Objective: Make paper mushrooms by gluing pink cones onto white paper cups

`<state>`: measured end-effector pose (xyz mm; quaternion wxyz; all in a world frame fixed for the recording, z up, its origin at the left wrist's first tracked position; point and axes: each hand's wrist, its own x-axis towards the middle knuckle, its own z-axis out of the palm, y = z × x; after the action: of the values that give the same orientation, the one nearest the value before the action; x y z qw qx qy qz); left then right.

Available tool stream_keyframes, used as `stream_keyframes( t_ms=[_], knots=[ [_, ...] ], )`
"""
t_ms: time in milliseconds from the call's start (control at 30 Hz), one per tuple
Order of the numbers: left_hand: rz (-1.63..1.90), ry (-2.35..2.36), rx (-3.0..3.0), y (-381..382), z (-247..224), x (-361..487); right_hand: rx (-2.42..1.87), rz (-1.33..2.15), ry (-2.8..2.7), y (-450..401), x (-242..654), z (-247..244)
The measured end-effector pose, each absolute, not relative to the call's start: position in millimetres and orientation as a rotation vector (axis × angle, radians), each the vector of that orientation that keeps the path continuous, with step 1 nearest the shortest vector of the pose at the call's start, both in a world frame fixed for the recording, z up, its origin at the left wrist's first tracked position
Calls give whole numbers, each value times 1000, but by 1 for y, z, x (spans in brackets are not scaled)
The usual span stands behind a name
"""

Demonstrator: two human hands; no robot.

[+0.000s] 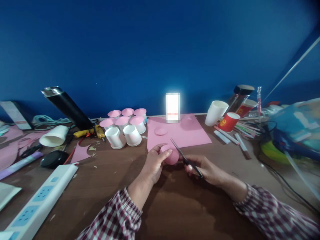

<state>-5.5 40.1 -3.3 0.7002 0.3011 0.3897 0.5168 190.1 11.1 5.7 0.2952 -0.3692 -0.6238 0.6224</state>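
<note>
My left hand [157,162] pinches a round pink paper piece [172,157] between thumb and fingers, low over the brown table. Just right of it, my right hand [200,168] is closed on dark-handled scissors [183,157], whose blades point up and left past the paper's right edge. Behind both hands lies a large pink sheet [195,135], with a loose pink disc [160,131] resting on its left part. To the left of the sheet stand several white paper cups [115,137], most of them topped with pink paper.
A white power strip [47,190], a tipped cup [53,136], a glue gun [87,133] and a black bottle [70,108] lie left. Right are a red cup [228,122], a white cup [215,113], markers [242,145] and a blue bag [295,123]. A blue wall [150,50] rises behind.
</note>
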Motion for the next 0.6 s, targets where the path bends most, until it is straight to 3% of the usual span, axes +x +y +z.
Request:
stream_keyframes(
  t_ms=[600],
  knots=[
    [1146,848,646,38,-1,-5,-969,1661,-1692,10,188,10]
  ],
)
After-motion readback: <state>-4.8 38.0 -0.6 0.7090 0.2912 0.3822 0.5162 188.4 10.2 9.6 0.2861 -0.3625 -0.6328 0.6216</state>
